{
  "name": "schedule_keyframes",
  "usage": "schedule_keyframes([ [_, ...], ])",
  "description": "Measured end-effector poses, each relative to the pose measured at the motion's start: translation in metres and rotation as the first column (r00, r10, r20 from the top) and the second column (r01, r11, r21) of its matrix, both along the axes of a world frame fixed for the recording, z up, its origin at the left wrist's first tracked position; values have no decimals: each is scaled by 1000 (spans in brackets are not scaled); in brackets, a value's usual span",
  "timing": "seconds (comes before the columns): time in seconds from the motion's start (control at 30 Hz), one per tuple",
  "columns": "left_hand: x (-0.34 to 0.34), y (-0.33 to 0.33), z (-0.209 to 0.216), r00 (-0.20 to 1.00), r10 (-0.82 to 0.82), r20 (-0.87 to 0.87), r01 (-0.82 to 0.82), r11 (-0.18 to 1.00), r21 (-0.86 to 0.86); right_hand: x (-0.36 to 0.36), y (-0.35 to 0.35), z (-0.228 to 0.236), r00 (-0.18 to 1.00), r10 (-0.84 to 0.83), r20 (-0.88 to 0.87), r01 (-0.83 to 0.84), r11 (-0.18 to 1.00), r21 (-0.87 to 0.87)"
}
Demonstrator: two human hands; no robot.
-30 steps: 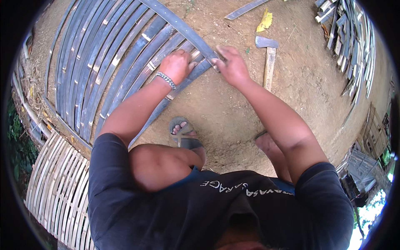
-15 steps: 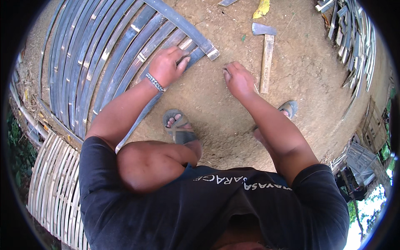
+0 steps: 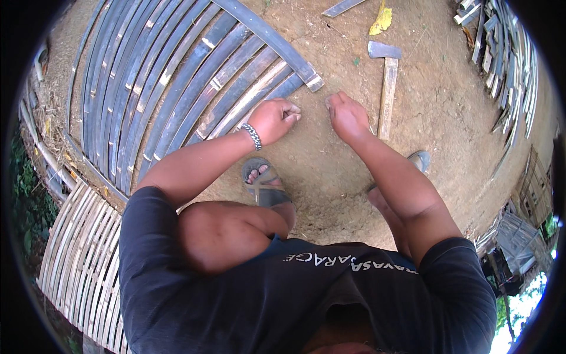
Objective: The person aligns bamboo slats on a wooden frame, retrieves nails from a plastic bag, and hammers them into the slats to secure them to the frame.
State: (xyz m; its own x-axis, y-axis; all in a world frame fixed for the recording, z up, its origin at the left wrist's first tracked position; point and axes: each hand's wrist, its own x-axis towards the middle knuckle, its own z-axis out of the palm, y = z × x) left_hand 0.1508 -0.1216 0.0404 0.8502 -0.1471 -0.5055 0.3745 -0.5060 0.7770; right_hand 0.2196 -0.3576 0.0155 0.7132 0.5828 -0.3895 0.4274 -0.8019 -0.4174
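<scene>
Here, near the middle, the left hand [image 3: 274, 122] and right hand [image 3: 348, 118] are both curled; I can't tell if they hold anything. Dark strips [image 3: 216, 84] lie upper left.

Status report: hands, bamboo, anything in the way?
Left hand curled, right hand curled, contents unclear. Bamboo slats meet end crosspiece. Hatchet right of right hand, off slats.

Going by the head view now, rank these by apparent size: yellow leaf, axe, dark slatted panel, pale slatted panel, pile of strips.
Largest to smallest:
1. Dark slatted panel
2. Pale slatted panel and pile of strips: too alike to rank
3. Axe
4. Yellow leaf
</scene>
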Motion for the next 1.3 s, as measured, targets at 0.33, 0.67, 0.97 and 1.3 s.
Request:
schedule_keyframes([
  [0.33,6,-25,-3,800,418,-430,-588,686,-429,-23,39,36,690,-416,-593,650,715,255],
  [0.67,18,-14,-19,794,554,-251,-608,741,-286,-20,37,38,672,-461,-580,667,716,204],
  [0.97,70,17,-26,837,207,507,-324,933,154,-21,-26,17,640,-545,-541,703,699,127],
  [1.3,74,16,-42,783,173,598,-329,931,161,-12,-30,31,629,-608,-485,726,682,87],
])
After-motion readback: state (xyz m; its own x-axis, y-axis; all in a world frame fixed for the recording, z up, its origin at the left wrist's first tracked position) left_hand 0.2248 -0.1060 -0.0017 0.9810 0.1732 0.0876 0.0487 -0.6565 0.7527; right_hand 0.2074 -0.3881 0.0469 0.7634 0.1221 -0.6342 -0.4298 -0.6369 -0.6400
